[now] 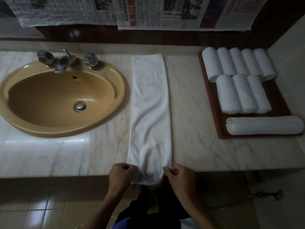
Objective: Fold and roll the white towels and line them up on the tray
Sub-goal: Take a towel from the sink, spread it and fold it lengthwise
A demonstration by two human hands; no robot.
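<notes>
A white towel (pixel 150 103), folded into a long narrow strip, lies on the marble counter and runs from the back wall to the front edge, where its near end hangs slightly over. My left hand (pixel 122 176) pinches the near left corner of the towel. My right hand (pixel 179 178) pinches the near right corner. At the right a brown wooden tray (pixel 212 100) holds several small rolled white towels (pixel 237 80) in two rows. One longer rolled towel (pixel 264 125) lies crosswise at the tray's near end.
A tan oval sink (pixel 19 90) with a chrome tap and two handles (pixel 66 61) is set into the counter (pixel 194 113) at the left. Newspaper sheets (pixel 165 12) cover the wall behind. Tiled floor lies below the counter's front edge.
</notes>
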